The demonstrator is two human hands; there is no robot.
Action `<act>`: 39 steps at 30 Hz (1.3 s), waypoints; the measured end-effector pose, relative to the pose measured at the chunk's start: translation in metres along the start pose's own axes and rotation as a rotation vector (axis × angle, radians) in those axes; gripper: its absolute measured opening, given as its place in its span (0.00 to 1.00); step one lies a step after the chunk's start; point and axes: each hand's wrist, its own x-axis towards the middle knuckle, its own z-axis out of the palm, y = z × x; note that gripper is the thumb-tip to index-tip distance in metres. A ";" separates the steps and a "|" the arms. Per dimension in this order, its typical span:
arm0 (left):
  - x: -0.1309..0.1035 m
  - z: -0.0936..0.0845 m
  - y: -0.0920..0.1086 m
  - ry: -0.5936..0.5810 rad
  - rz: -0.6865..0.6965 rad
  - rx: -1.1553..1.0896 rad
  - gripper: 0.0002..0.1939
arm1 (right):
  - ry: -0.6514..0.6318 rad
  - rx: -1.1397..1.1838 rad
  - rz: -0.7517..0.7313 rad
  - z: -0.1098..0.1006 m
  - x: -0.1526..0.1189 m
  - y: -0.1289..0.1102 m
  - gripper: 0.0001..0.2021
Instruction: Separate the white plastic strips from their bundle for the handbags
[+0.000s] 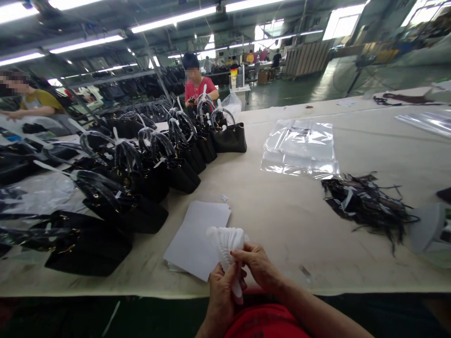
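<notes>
"While both hands grip it, where is the white bundle (229, 238)?"

"Between them, above the tabletop (282, 220) near its front edge — left hand (221, 287) curled around the narrow lower end, right hand (260, 264) pinching its right side — near white paper sheets (197, 237)."

"And its look?"

"Ribbed with close folds, fanning wider toward the top."

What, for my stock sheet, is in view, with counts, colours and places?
Table: one, cream, foreground
Bundle: one, white, held, foreground
Paper stack: one, white, left of bundle
Handbags: many, overlapping, black, table's left
Plastic pile: one, clear, table's far side
Strap heap: one, black, table's right
Co-workers: two, red and yellow tops, beyond handbags
Distant people: several, blurred, background
Lights: several, white, overhead
Fan: one, grey, right background
Left hand: one, bare, at bundle's lower end
Right hand: one, bare, at bundle's right side
</notes>
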 end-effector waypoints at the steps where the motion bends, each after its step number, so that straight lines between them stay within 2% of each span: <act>1: 0.001 0.001 -0.002 0.006 0.004 -0.003 0.28 | 0.028 0.005 0.006 0.000 0.000 0.000 0.17; 4: 0.005 0.003 -0.008 0.020 0.011 0.017 0.28 | 0.089 0.006 0.020 -0.003 -0.002 0.000 0.18; 6: 0.008 0.004 -0.011 0.046 0.007 0.014 0.28 | 0.085 -0.007 0.020 -0.008 -0.004 -0.001 0.19; 11: 0.016 0.015 -0.019 0.069 -0.004 -0.004 0.27 | 0.110 -0.050 -0.003 -0.032 -0.008 -0.010 0.19; 15: 0.024 0.036 -0.030 0.078 0.003 -0.033 0.25 | 0.156 -0.080 -0.040 -0.063 -0.009 -0.025 0.15; 21: 0.039 0.084 -0.049 0.064 0.034 -0.026 0.24 | 0.179 -0.104 -0.053 -0.107 -0.007 -0.044 0.17; 24: 0.045 0.104 -0.056 0.122 0.043 -0.001 0.25 | 0.202 -0.122 -0.051 -0.125 -0.005 -0.047 0.17; 26: 0.049 0.111 -0.059 0.204 0.049 0.011 0.24 | 0.219 -0.134 -0.033 -0.142 0.000 -0.047 0.19; 29: 0.055 0.111 -0.060 0.309 0.067 0.009 0.22 | 0.274 -0.133 0.011 -0.175 0.011 -0.048 0.23; 32: 0.060 0.110 -0.059 0.333 0.085 -0.016 0.22 | 0.286 -0.100 0.101 -0.201 0.022 -0.049 0.24; 35: 0.063 0.116 -0.059 0.302 0.073 0.012 0.22 | 0.179 -0.033 0.190 -0.201 0.025 -0.048 0.23; 37: 0.067 0.124 -0.062 0.247 0.063 0.053 0.22 | 0.089 0.016 0.216 -0.188 0.025 -0.044 0.22; 39: 0.073 0.131 -0.066 0.200 0.054 0.086 0.23 | 0.067 0.064 0.221 -0.175 0.026 -0.039 0.22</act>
